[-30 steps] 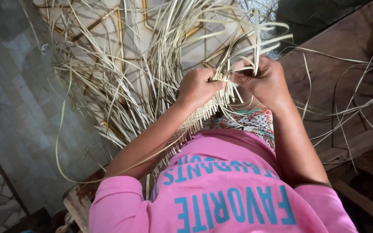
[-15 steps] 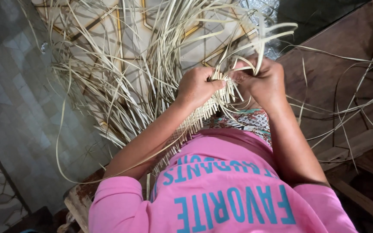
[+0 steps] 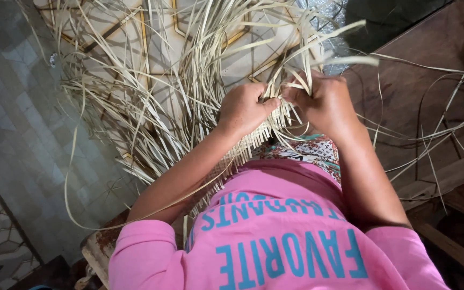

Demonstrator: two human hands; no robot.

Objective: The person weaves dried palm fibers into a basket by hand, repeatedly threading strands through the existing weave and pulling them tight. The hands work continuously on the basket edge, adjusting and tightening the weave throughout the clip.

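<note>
Straw strips (image 3: pixel 189 96) w/ wooden bench (image 3: pixel 430 107) beside

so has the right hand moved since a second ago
No. The right hand stays on the strips beside the left hand, at the same spot against the floor pattern.

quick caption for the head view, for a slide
Both hands, left hand and right hand, grip pale straw strips at a woven mat's edge.

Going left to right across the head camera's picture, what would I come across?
Grey tiled floor → loose pale straw strips → left hand → right hand → brown wooden surface with a few stray strands.
</note>
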